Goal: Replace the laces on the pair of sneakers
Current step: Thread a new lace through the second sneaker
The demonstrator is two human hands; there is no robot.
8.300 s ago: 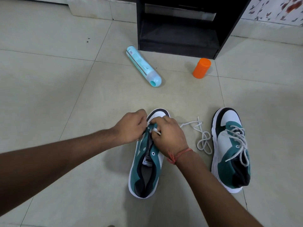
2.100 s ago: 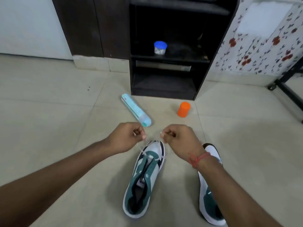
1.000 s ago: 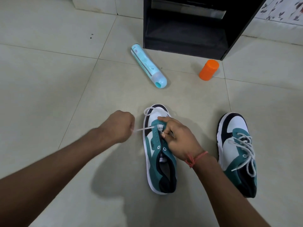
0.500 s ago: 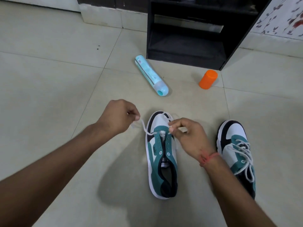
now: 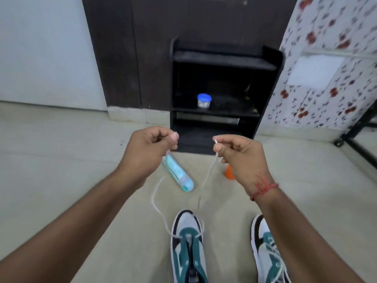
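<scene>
Two hands are raised above the floor, each pinching one end of a white shoelace (image 5: 208,176) between thumb and forefinger. On the left hand (image 5: 146,152) the other fingers are curled in, and the lace end drops from the pinch and sags in a loose curve toward the shoe below. From the right hand (image 5: 242,158), which wears a red thread bracelet (image 5: 263,189) at the wrist, the plastic lace tip pokes up above the pinch and the strand runs down fairly straight. Both strands meet at the front pair of eyelets of a teal, white and black sneaker (image 5: 188,248) standing on the beige tiled floor (image 5: 61,180), toe pointing away from the person; the eyelets further back on it show no lace. Just to the right, partly hidden by the right forearm, stands the second sneaker (image 5: 265,254), with white laces crossing its tongue. Beyond the hands a light blue tube-shaped bottle (image 5: 179,176) lies on its side, and an orange cap-like object (image 5: 229,172) peeks out beside the right hand. Farther back a black shelf unit (image 5: 222,58) stands against a dark panel, with a small blue-lidded jar (image 5: 204,101) on its middle shelf, and floral wallpaper (image 5: 330,58) covers the wall at right
</scene>
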